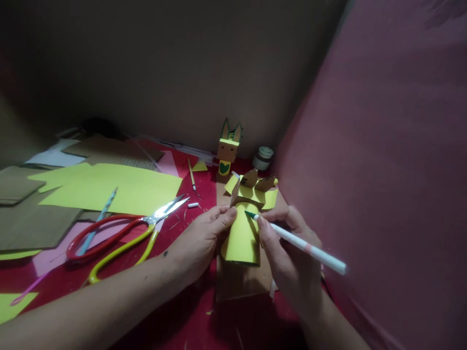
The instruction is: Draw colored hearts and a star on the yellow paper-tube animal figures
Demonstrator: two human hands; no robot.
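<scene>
A yellow paper tube figure with brown ear-like flaps lies on a brown card strip over the red table. My left hand grips the tube's left side, thumb near its top. My right hand holds a white marker with a green tip that touches the yellow tube near its top.
Red-and-yellow-handled scissors lie to the left beside yellow paper sheets and brown card. A small finished brown-and-yellow paper animal and a little jar stand at the back. A pencil lies nearby. A reddish wall rises on the right.
</scene>
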